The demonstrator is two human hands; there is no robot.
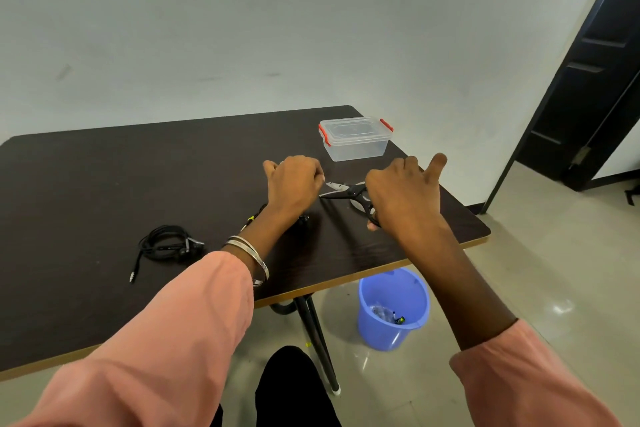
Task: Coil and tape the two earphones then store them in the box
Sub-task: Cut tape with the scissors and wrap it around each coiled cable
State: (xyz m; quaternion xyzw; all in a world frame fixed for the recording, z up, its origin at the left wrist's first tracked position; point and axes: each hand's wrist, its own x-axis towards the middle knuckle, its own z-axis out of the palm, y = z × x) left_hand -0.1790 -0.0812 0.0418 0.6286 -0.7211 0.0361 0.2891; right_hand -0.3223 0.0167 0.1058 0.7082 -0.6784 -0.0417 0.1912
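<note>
No writing can be read anywhere. The dark table [104, 177] carries a clear box [356, 143] at its far right, lid shut with 2 red clips, contents not discernible. A blue bucket [393, 308] on the floor holds small scraps. The right hand [403, 198] grips open scissors [346, 191]. The left hand [294, 184] is a closed fist; what it holds cannot be told. 1 coiled black earphone [166, 243] lies left; another sits partly hidden under the left wrist
</note>
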